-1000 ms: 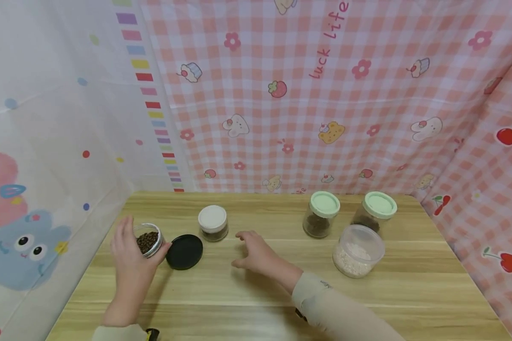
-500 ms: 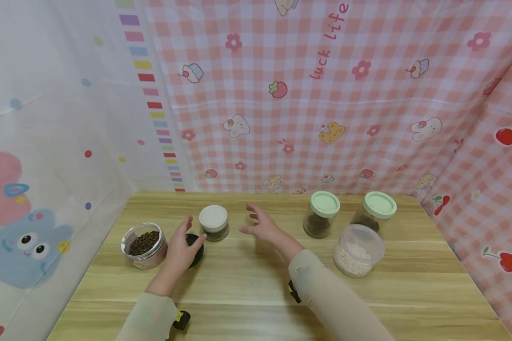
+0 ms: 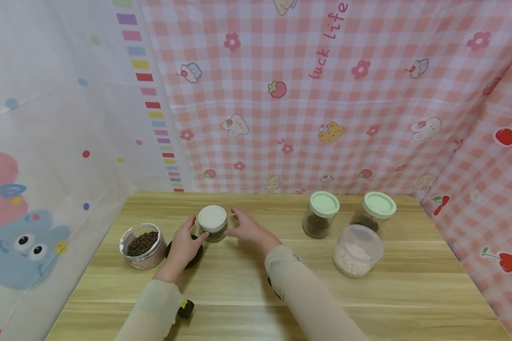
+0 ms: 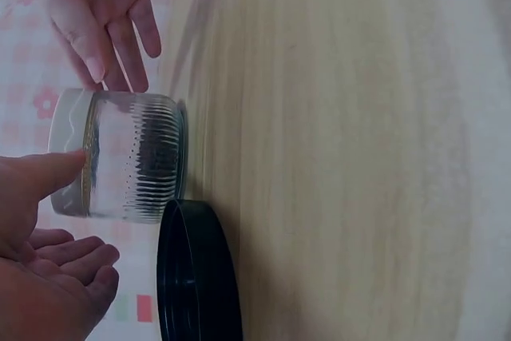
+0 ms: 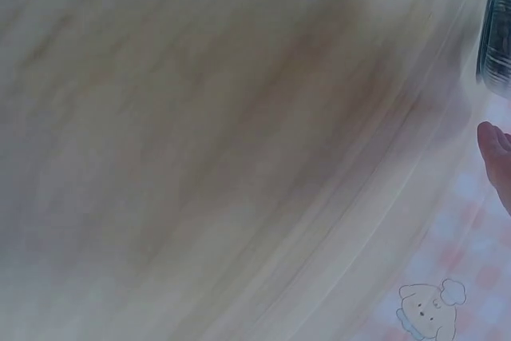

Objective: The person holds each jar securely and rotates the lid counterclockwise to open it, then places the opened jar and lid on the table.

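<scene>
The right hand (image 5: 497,162) is just right of a ribbed glass jar (image 5: 499,44) — both cut off. Blurred wooden tabletop (image 5: 200,157) spreads near; pink-checked cloth (image 5: 481,265) hangs far.

Pink checked backdrop (image 3: 298,113), white printed cloth (image 3: 47,118) beside, wood-grain tabletop (image 3: 234,298)

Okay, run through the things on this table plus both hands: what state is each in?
White-lidded jar: lid on, upright, partly filled.
Left hand: open, beside that jar; contact unclear.
Right hand: open, on the jar's other side.
Wide jar of brown pellets: uncovered, upright.
Black lid: off, lying flat.
Left green-lidded jar: lid on, partly filled.
Right green-lidded jar: lid on, partly filled.
Clear tub: upright, partly filled; cover unclear.
</scene>
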`<state>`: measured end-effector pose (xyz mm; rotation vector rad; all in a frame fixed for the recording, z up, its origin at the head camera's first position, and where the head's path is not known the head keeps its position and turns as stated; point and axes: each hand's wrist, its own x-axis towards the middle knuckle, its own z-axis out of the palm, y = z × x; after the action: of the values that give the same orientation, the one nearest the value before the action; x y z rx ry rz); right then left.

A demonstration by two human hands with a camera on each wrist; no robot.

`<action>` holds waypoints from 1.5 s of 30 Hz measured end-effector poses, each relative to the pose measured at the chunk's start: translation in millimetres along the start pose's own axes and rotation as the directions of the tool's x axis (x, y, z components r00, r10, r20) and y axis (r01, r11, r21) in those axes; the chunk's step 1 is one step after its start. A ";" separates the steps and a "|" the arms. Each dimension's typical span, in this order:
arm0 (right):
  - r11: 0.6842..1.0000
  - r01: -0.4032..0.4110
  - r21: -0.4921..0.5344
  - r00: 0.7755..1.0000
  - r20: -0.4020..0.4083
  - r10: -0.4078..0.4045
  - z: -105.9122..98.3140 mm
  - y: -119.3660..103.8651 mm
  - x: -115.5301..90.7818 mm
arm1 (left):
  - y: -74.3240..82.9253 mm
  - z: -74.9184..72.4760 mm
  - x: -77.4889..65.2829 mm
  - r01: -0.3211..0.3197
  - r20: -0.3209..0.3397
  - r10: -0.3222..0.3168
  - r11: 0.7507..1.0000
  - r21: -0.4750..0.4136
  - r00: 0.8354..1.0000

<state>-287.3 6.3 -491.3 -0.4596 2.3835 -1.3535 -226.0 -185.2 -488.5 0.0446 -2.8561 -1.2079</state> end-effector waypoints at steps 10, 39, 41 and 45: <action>0.997 0.077 -0.013 0.997 -0.018 -0.077 10.9 -4.5 7.2 | 0.2 3.1 7.1 -0.041 0.015 0.042 0.999 -0.003 0.999; 0.990 0.051 -0.132 0.999 0.026 -0.048 -11.3 4.3 -28.5 | 9.8 14.7 -9.7 -0.117 0.067 0.120 0.992 -0.037 0.991; 0.988 0.047 -0.150 0.999 0.028 -0.043 -13.1 5.2 -33.1 | 11.5 16.2 -11.8 -0.138 0.064 0.140 0.990 -0.040 0.988; 0.984 0.049 -0.172 0.999 0.013 -0.048 -14.7 8.8 -41.9 | 13.8 20.5 -14.5 -0.149 0.069 0.153 0.987 -0.056 0.986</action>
<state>-258.0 40.4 -485.8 -0.5731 2.5082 -1.1670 -212.6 -160.3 -493.3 -0.2178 -2.8269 -1.2753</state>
